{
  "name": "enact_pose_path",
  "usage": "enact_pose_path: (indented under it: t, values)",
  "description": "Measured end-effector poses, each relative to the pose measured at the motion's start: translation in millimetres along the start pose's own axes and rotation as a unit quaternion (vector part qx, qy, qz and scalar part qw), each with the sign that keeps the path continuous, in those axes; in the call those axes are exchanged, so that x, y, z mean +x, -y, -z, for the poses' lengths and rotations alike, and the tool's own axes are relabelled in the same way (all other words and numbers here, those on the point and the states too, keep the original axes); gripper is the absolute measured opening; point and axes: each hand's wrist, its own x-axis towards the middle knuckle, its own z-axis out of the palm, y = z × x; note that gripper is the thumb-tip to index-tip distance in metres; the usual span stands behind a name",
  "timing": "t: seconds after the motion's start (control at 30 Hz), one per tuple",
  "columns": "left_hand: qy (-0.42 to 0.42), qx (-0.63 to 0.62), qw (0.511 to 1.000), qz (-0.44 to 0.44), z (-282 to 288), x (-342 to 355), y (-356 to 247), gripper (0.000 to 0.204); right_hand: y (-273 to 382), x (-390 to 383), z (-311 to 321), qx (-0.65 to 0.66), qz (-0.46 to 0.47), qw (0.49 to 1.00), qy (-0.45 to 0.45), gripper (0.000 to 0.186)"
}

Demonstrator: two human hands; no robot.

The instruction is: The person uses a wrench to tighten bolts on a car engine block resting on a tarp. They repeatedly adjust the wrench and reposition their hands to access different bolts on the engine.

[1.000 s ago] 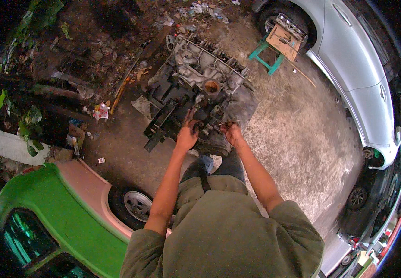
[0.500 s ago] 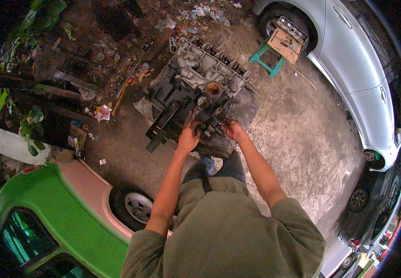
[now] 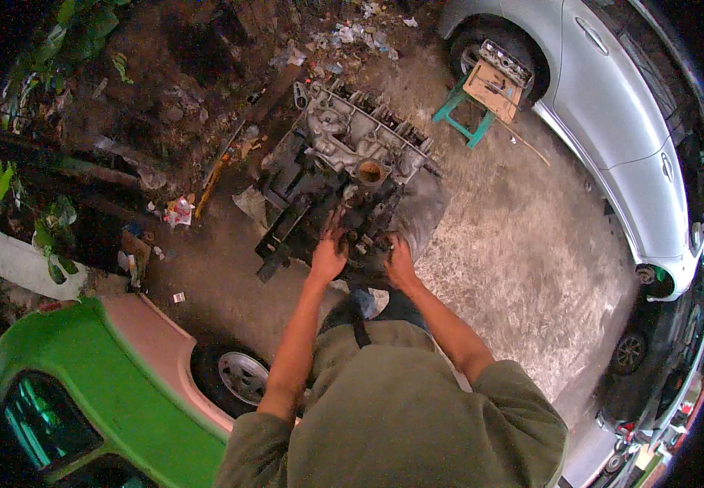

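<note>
A greasy engine (image 3: 344,146) with a silvery upper casting and dark lower parts lies on the ground in front of me. My left hand (image 3: 329,255) rests at its near side, fingers stretched forward over a blackened part (image 3: 358,232). To the right, my right hand (image 3: 399,262) has its fingers curled in at the same dark area, thumb side toward the middle. What those fingers close on is too dark to make out. A round rusty opening (image 3: 370,172) in the casting lies just beyond both hands.
A green stool (image 3: 458,114) carrying a wooden board (image 3: 494,91) and a metal part (image 3: 506,63) stands at the far right, by a silver car (image 3: 612,106). A green and pink car body (image 3: 116,358) is at the near left. Litter (image 3: 356,37) lies beyond the engine.
My right hand has come nearer to me and slightly left, along the engine's near side. The left hand has drawn back a little. My view has shifted slightly.
</note>
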Motion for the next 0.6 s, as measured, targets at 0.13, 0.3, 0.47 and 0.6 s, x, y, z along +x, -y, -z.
enact_pose_path:
  t: [0.13, 0.3, 0.47, 0.6]
  values:
    - [0.022, 0.008, 1.0, 0.016, 4.1, -0.5, -8.1, 0.034, -31.8, 0.0, -4.7, 0.068, -0.002, 0.997, -0.025, 0.043]
    - [0.074, 0.022, 0.992, 0.101, 7.6, -0.7, -14.7, 0.035, -56.3, 21.7, -28.8, 0.171, -0.129, 0.968, -0.131, 0.022]
    - [0.045, 0.006, 0.998, 0.032, 4.1, -2.3, -2.4, 0.035, -37.3, 32.8, -13.2, 0.568, -0.37, 0.73, -0.092, 0.023]
    - [0.018, 0.01, 1.0, -0.009, 0.4, -1.3, 6.1, 0.036, -30.5, 40.8, -9.5, 0.593, -0.392, 0.701, -0.054, 0.025]
